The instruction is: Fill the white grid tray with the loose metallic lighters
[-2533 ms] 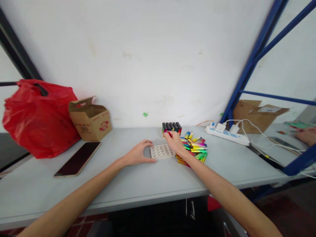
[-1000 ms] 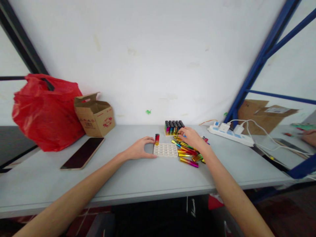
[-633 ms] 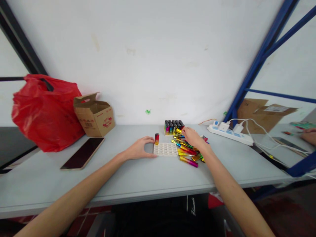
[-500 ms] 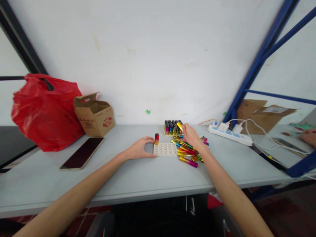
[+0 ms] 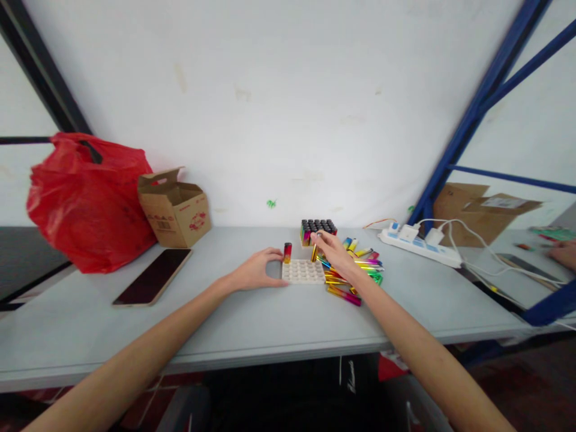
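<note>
A white tray with rows of holes (image 5: 303, 273) lies flat on the table. One red-and-yellow lighter (image 5: 287, 253) stands upright at its far left corner. My left hand (image 5: 258, 270) grips the tray's left side, thumb at the near corner and fingers by the standing lighter. Between the fingertips of my right hand (image 5: 330, 249) is a gold lighter (image 5: 314, 253), upright over the tray's far right part. Whether its base sits in a hole I cannot tell. A pile of shiny coloured lighters (image 5: 344, 294) lies right of the tray, partly hidden by my right hand and forearm.
Behind the tray stands a block of upright black-topped lighters (image 5: 308, 231). A phone (image 5: 153, 278), an open carton (image 5: 180, 213) and a red plastic bag (image 5: 90, 204) are on the left. On the right are a power strip (image 5: 420, 247) with cables, blue frame bars and another person's hand (image 5: 564, 252).
My right hand has moved left and slightly down from the pile, bringing the gold lighter upright over the tray. My left hand stays at the tray.
</note>
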`<state>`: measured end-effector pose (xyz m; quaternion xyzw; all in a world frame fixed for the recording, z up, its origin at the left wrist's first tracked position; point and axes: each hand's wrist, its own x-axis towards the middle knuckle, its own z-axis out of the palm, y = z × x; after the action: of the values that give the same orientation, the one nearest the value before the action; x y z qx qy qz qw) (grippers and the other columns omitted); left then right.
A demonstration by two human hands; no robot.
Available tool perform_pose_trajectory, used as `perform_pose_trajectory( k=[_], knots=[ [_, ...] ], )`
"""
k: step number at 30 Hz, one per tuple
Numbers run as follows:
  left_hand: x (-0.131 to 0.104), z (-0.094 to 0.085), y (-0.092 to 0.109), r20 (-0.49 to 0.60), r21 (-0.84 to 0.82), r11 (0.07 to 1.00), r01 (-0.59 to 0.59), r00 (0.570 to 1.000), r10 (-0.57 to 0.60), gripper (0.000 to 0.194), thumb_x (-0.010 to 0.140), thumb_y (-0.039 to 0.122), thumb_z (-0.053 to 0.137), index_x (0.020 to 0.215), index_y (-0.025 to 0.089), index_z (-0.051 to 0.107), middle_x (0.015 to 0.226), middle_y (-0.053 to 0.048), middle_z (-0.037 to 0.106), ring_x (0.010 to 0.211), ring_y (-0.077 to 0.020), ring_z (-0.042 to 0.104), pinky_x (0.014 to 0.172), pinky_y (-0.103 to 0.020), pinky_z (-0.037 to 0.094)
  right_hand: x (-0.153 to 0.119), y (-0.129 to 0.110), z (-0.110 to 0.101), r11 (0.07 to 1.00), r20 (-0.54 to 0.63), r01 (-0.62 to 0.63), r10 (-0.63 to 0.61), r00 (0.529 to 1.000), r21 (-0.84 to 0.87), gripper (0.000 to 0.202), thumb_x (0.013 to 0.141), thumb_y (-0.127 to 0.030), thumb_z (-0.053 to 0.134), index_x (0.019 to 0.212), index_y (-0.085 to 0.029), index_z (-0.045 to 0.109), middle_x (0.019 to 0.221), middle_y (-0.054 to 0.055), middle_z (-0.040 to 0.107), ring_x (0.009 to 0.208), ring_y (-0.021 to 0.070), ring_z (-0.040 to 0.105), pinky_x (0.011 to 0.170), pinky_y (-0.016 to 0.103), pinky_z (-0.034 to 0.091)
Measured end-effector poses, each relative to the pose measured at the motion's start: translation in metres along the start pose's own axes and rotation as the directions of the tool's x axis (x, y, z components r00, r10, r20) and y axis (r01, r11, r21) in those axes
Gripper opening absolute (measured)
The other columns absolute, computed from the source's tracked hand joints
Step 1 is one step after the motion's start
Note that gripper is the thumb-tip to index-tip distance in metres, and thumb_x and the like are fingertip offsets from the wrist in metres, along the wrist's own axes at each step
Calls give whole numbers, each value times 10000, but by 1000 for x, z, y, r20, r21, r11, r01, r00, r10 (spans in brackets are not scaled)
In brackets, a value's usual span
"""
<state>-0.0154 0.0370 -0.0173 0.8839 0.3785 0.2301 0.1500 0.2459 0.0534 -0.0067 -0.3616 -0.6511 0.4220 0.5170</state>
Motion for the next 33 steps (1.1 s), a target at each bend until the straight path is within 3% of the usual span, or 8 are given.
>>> perform_pose_trajectory(
  k=[3,6,9,15,21,26,30,33],
  knots=[
    [0,0,0,3,8,1000,-3,1000,3,632,750,615,806,1214,196,715,1386,-107,646,1282,-301,617,1166,-399,438,-5,-5,3,992,130,-66,52,990,108,482,853,-686,675,845,-217,566,809,-17,621,636,114,550,588,235,458],
    [0,1,0,2,3,1000,-11,1000,11,620,754,597,813,1213,192,714,1407,-108,643,1304,-293,609,1178,-387,427,-9,-9,5,977,199,-134,100,975,165,450,869,-664,675,865,-234,542,622,-73,512,436,76,378,438,212,337],
    [1,1,-1,1,-8,1000,-22,1000,22,614,755,587,816,1216,196,711,1413,-103,648,1322,-290,601,1191,-389,413,-9,-12,6,966,144,-178,152,978,189,471,833,-672,711,860,-230,552,552,-111,334,414,56,225,399,192,168],
    [1,2,-3,-3,-26,999,-32,999,31,620,759,594,807,1229,202,706,1408,-87,659,1325,-292,601,1193,-392,411,-3,-11,4,907,155,-324,292,944,269,607,836,-765,580,630,-222,403,524,-107,203,436,58,103,408,217,70],
    [1,2,-2,9,-23,1000,-19,1000,19,632,758,586,810,1239,192,701,1415,-96,654,1322,-292,604,1195,-401,410,-3,-4,12,915,-19,-371,378,926,159,488,937,-487,442,538,-234,321,473,-79,223,406,70,115,407,238,87],
    [1,1,-1,5,-22,1000,-20,1000,20,623,758,578,814,1234,192,703,1415,-93,657,1329,-287,601,1197,-389,405,-5,1,23,960,-89,-279,280,956,26,508,959,-521,442,546,-234,367,475,-61,288,416,88,220,424,249,163],
    [1,1,0,10,-13,1000,-15,1000,15,631,760,581,810,1252,204,697,1419,-91,654,1333,-291,598,1196,-395,406,-6,5,24,976,2,-214,214,977,-40,628,953,-749,367,670,-213,536,509,-64,317,441,106,274,452,256,205],
    [1,1,0,2,-18,1000,-20,1000,20,617,751,578,817,1228,203,707,1420,-91,655,1324,-291,606,1187,-390,415,-8,6,24,990,65,-108,115,991,-90,628,962,-755,355,864,-200,633,613,-44,447,499,123,393,492,260,310]
  ],
)
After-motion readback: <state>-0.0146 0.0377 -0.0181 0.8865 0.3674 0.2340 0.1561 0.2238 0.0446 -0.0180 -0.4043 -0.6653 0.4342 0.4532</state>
